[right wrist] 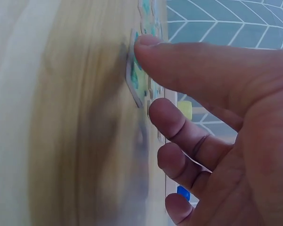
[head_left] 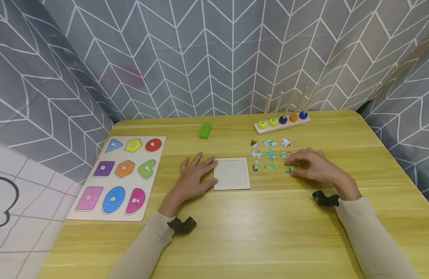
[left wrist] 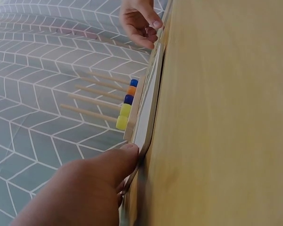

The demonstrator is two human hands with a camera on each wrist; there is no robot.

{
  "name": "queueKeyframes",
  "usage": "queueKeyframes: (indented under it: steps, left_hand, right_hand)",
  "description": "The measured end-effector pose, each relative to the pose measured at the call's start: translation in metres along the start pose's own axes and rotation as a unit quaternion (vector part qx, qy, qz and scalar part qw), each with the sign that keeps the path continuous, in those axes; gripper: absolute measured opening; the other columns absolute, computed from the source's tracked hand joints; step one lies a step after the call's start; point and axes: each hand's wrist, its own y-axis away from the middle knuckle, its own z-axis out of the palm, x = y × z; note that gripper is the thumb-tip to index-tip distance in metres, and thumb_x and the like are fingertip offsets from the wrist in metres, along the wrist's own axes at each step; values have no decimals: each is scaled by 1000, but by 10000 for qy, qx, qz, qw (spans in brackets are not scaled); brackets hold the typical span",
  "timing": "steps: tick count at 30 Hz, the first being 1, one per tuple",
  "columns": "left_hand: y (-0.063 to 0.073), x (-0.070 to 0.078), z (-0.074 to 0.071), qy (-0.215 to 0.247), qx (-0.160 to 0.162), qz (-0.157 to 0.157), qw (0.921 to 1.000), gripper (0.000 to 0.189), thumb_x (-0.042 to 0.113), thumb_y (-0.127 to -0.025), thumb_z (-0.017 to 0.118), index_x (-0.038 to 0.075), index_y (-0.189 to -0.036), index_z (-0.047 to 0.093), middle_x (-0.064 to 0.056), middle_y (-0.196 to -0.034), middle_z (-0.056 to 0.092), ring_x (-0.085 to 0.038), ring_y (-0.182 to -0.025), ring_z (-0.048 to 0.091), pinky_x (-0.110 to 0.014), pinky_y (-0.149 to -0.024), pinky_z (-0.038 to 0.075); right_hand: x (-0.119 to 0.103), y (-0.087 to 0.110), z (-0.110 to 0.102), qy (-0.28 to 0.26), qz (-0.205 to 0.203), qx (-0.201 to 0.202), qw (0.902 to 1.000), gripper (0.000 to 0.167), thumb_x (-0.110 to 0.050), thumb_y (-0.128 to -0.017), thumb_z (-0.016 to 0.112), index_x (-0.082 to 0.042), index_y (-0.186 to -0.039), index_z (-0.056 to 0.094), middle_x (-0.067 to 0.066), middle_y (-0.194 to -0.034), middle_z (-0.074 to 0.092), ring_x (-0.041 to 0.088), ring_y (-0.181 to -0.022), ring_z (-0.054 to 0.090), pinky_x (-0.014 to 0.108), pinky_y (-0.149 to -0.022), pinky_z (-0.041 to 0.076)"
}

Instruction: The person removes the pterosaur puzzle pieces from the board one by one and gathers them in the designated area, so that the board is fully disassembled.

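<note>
My left hand (head_left: pixel 195 179) lies spread at the left side of a square white puzzle tray (head_left: pixel 232 174). Its thumb (left wrist: pixel 127 153) rests on the tray's edge in the left wrist view, and a fingertip touches near the upper corner. To the tray's right, several small jigsaw pieces (head_left: pixel 270 154) lie in rows. My right hand (head_left: pixel 313 166) pinches the jigsaw piece (head_left: pixel 290 169) at the lower right of these rows. In the right wrist view the thumb (right wrist: pixel 151 49) touches that green piece, while the index fingertip is hidden behind it.
A wooden peg stand (head_left: pixel 284 124) with coloured beads on its base stands at the back right. A green block (head_left: pixel 205 131) lies behind the tray. On the left is a knobbed shape board (head_left: pixel 118 178). Patterned curtains (head_left: pixel 214 58) border the table (head_left: pixel 242 240).
</note>
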Motion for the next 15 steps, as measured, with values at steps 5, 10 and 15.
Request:
queueKeyframes:
  steps: [5,10,15]
  left_hand:
    - [0,-1,-1,52,-20,-46,10000,61,46,-99,59,21,-154,47,4,-164,38,-35,-159,18,-67,-121,3]
    - [1,-1,-1,177,-78,-147,9997,61,44,-99,59,20,-154,47,4,-165,37,-34,-159,18,-66,-121,2]
    - [3,-3,-1,464,-56,-206,9987,61,43,-100,59,20,-155,46,4,-165,36,-33,-159,18,-65,-122,0]
  right_hand:
    - [2,0,-1,-108,-11,84,9999,26,-14,-85,82,-15,-110,77,8,-113,75,24,-104,55,40,-84,25]
    - [5,2,-2,-167,-80,214,9996,26,-12,-86,81,-12,-112,76,8,-112,74,21,-104,55,41,-87,27]
    - [8,5,-1,-121,-259,568,9980,26,-9,-90,76,-8,-116,74,7,-105,72,20,-96,58,38,-83,43]
